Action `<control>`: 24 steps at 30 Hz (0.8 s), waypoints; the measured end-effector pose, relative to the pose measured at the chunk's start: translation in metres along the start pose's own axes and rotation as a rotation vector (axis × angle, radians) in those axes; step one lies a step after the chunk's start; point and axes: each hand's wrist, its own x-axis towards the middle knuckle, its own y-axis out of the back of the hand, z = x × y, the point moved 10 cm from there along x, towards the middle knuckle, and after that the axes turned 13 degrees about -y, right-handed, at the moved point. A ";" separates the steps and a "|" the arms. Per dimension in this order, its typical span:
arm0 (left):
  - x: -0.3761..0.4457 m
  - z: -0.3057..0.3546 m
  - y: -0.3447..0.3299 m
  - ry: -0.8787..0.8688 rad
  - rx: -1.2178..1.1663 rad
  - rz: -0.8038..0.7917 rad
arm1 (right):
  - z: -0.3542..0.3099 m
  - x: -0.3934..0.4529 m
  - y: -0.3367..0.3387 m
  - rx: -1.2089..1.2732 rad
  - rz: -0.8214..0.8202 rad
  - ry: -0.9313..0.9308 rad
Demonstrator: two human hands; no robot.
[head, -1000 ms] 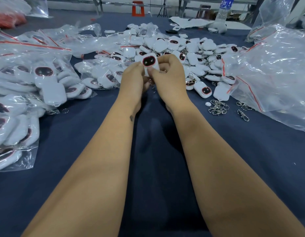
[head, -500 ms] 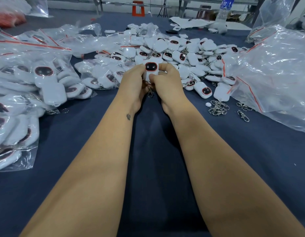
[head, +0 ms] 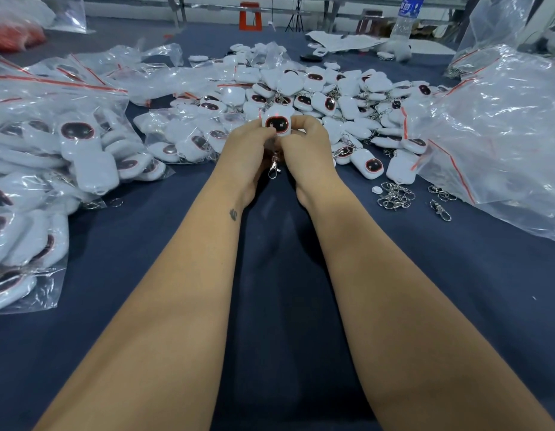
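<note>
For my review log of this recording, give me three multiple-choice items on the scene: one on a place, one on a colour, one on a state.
1. Where do the loose metal clips lie?
A. on the floor
B. on the cloth, to the right of the right hand
C. near the elbows
2. What colour is the cloth?
A. red
B. dark blue
C. green
3. How is the white keychain held?
A. it lies free
B. by one hand only
C. both hands pinch it
Answers: 1 B, they lie bare on the cloth beside that hand; 2 B, the fabric is dark blue throughout; 3 C, the left hand and right hand pinch its sides.
</note>
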 end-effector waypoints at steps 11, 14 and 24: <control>0.000 0.001 0.002 0.004 0.047 0.012 | -0.004 -0.001 -0.003 0.022 -0.050 0.006; 0.000 0.000 0.001 0.011 0.022 0.019 | -0.005 -0.003 -0.002 -0.011 -0.033 0.021; 0.000 0.000 0.003 0.011 0.002 0.038 | -0.006 -0.003 -0.003 -0.020 -0.032 0.042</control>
